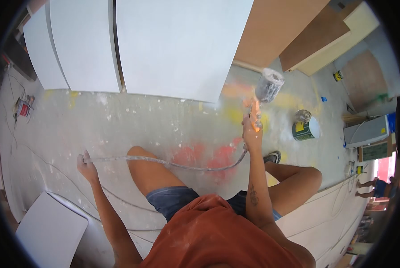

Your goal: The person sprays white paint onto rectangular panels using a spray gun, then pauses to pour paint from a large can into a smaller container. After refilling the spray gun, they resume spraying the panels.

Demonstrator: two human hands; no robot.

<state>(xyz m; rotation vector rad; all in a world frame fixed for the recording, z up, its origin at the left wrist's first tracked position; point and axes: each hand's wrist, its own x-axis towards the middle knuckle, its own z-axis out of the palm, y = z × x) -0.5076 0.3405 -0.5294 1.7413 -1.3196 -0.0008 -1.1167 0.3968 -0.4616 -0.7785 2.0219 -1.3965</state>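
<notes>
My right hand (252,133) is wrapped round the orange handle of a spray gun (255,111), held out in front of my knees. A paint-caked cup (268,87) sits at the gun's far end, close to the lower right corner of a large white panel (177,44). From the gun's base a grey hose (186,167) sags across to the left. My left hand (87,166) is closed on that hose, out beside my bent leg. Mist or glare blurs the floor around the gun.
A dark green can (303,129) and a clear container (302,116) stand right of the gun. Brown boards (280,31) lean at the upper right. A red-labelled can (22,108) is far left, a white board (52,228) lower left. Another person (380,187) is far right.
</notes>
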